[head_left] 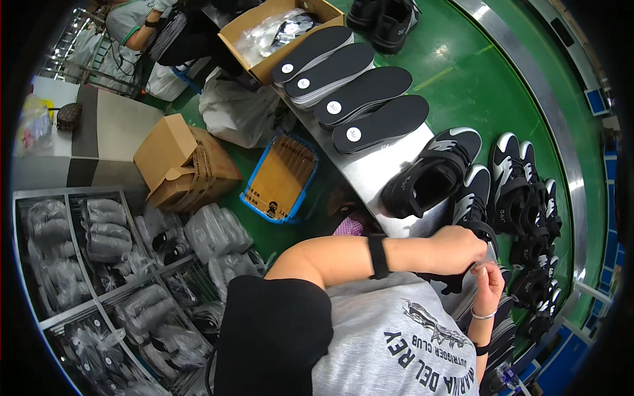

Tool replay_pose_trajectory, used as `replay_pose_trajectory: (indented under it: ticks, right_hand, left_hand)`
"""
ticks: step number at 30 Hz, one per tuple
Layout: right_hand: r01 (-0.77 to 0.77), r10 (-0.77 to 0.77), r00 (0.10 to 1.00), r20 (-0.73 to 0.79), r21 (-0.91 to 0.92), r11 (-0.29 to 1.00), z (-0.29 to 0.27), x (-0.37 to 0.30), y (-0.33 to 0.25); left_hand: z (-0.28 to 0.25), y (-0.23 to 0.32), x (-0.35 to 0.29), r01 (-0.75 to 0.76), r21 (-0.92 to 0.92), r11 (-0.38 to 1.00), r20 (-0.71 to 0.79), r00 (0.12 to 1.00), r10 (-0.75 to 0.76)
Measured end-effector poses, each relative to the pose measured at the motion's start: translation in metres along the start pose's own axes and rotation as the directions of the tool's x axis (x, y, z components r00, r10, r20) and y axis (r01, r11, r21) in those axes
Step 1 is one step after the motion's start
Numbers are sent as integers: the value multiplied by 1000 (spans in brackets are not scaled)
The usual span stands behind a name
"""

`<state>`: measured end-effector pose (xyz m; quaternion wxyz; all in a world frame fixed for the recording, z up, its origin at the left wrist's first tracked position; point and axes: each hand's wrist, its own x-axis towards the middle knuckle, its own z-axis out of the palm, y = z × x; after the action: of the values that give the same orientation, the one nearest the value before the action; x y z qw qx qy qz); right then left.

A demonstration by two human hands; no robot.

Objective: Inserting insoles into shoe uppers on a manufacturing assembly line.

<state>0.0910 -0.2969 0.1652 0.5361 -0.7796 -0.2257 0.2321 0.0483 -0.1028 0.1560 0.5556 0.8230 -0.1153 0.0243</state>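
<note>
My left hand (pixel 457 250) reaches across from the left with its fingers curled closed, and a black band circles that forearm. Close against it is my right hand (pixel 487 285), thumb and fingers pinched together, a silver bracelet on its wrist. The fingertips of both meet over the steel bench; whatever they pinch is too small to make out. Just beyond the hands lies a black sneaker (pixel 471 198) with a white toe, partly hidden by my left hand. Another black sneaker (pixel 422 181) stands to its left, its opening towards me.
Several stacks of black insoles (pixel 381 124) with round white labels line the bench (pixel 370 173). More sneakers (pixel 511 165) stand on the green conveyor (pixel 456 72). At left are an open carton (pixel 177 158), a blue basket (pixel 249 199) and racks of bagged items (pixel 105 228). Another person (pixel 135 30) sits far left.
</note>
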Motion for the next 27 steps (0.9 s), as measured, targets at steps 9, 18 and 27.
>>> replay_pose_trajectory:
  ticks: [9,18,27]
  right_hand:
    - [-492,513,852,-106,177,852,7,-25,59]
    - [-576,587,808,-57,137,806,38,9,42]
    - [-554,555,831,40,-35,832,64,41,22]
  left_hand:
    - [-286,-52,-73,625,114,773,-835,481,-266]
    - [-258,-65,-61,257,151,955,-819,574,-25]
    - [-61,-59,-3,156,227,961,159,968,-194]
